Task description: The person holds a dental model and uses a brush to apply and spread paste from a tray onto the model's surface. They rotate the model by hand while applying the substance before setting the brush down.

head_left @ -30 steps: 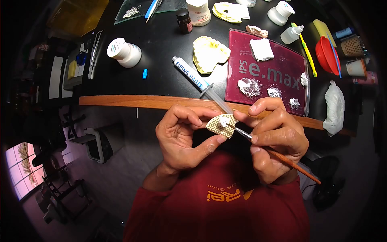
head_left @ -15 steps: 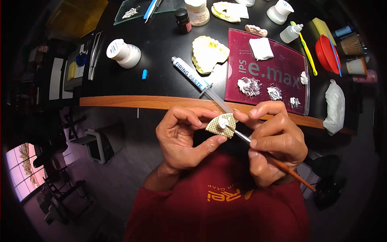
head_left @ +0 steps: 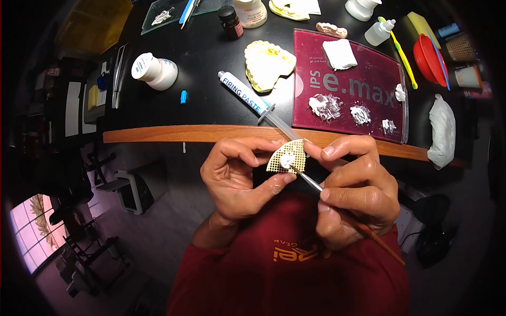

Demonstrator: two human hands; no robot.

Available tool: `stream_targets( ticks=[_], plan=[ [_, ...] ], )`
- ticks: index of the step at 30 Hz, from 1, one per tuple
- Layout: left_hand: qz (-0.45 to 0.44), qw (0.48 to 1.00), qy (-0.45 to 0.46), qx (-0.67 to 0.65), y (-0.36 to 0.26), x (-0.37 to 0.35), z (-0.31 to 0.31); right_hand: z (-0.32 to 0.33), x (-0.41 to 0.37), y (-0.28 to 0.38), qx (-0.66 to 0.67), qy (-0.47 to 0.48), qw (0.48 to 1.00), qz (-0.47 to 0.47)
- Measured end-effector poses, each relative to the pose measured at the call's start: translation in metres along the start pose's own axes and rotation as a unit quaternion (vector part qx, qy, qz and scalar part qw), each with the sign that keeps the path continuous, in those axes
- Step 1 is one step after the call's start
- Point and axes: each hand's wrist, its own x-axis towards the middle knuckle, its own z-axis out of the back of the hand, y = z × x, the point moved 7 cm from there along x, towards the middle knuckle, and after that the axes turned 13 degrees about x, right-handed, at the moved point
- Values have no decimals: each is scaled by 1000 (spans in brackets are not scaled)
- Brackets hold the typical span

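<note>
My left hand (head_left: 237, 181) pinches the edge of a honeycomb firing tray (head_left: 299, 149), a pale yellow, fan-shaped piece with a grid of holes. On its middle lies a small lump of white paste (head_left: 287, 159). Between the thumb and fingers of my right hand (head_left: 358, 189) is a thin paintbrush (head_left: 311, 181) with a metal ferrule and brown handle. Its tip touches the tray at the lower edge of the lump. My right index finger rests near the tray's right edge. Just behind the tray, a firing paste syringe (head_left: 247, 97) reaches over the table edge.
A maroon glass slab (head_left: 358, 79) carries smears of white paste and a folded white pad (head_left: 339, 55). Around it are a yellow dental model (head_left: 268, 66), a white jar (head_left: 155, 71), a dropper bottle (head_left: 379, 32), a red bowl (head_left: 428, 59) and a crumpled white tissue (head_left: 441, 131).
The tray is tipped more upright and sits slightly higher in view. The brush tip has moved a little left and down over the paste. Both hands keep their hold.
</note>
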Motion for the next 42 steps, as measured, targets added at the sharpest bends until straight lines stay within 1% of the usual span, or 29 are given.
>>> stream_targets(
  ticks=[5, 27, 37, 42],
  plan=[
    [-11, 1000, 2, -1, 1, 0, 1, 0, -1, -1, 3, -3, 1000, 1],
    [-3, 1000, -8, -3, 1, 0, 0, 0, 3, 0, -8, 24, 999, -20],
    [-1, 1000, -2, 0, 1, -1, 1, 2, 3, 1, -5, -2, 1000, -12],
    [-2, 1000, 0, 6, 2, -1, 2, 1, 4, 0, -10, 3, 1000, -8]
  ],
)
